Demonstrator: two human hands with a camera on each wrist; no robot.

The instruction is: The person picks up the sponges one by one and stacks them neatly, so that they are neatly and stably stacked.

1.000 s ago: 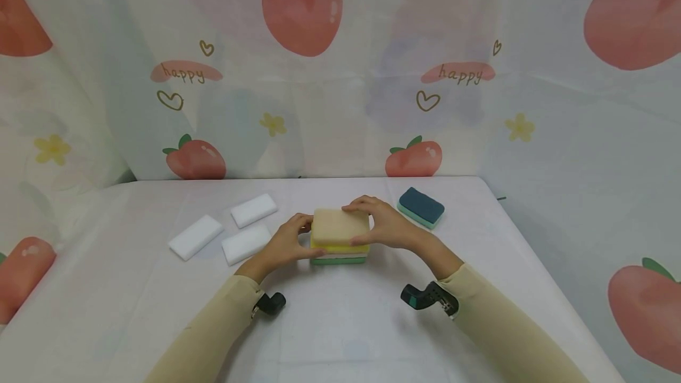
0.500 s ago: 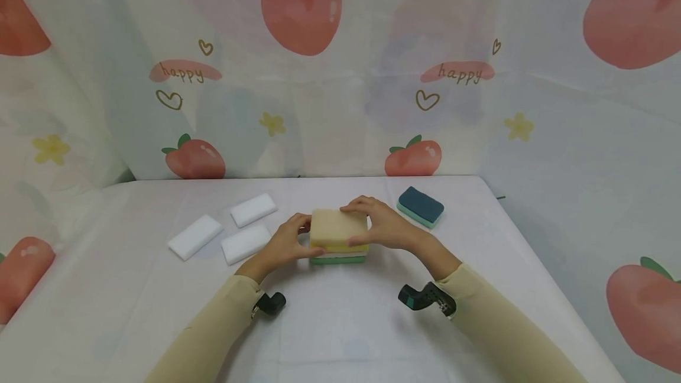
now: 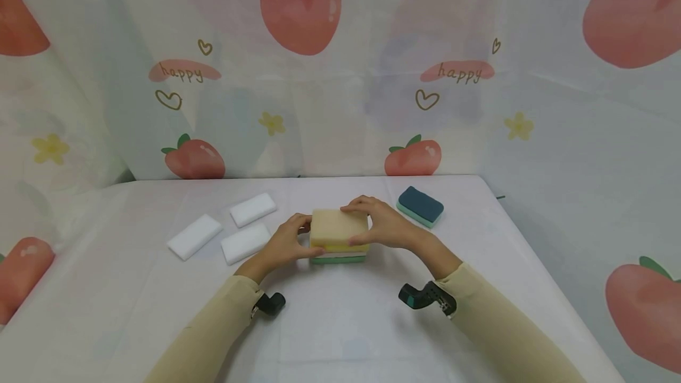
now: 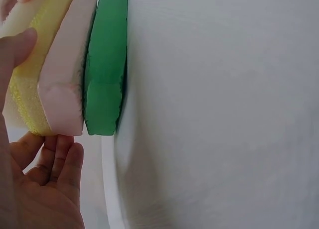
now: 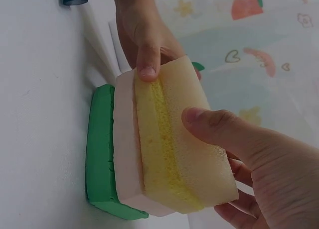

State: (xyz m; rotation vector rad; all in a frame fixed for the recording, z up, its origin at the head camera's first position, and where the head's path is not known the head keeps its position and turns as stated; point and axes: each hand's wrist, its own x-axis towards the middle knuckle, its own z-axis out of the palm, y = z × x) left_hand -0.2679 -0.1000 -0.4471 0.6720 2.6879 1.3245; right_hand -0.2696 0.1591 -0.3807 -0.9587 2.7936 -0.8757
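Note:
A stack of sponges stands on the table in front of me. At its base lies a green block, with a pale pink sponge on it. Above these comes a yellow sponge, topped by a cream sponge. My left hand grips the stack's left end, its thumb pressed on the yellow sponge's front face and its other fingers at the end. From the right, my right hand holds the cream sponge, thumb in front and fingers behind it.
Several white sponges lie left of the stack, among them a far one, a near one and a leftmost one. Back right is a dark blue and green sponge. A patterned curtain hangs behind the white table.

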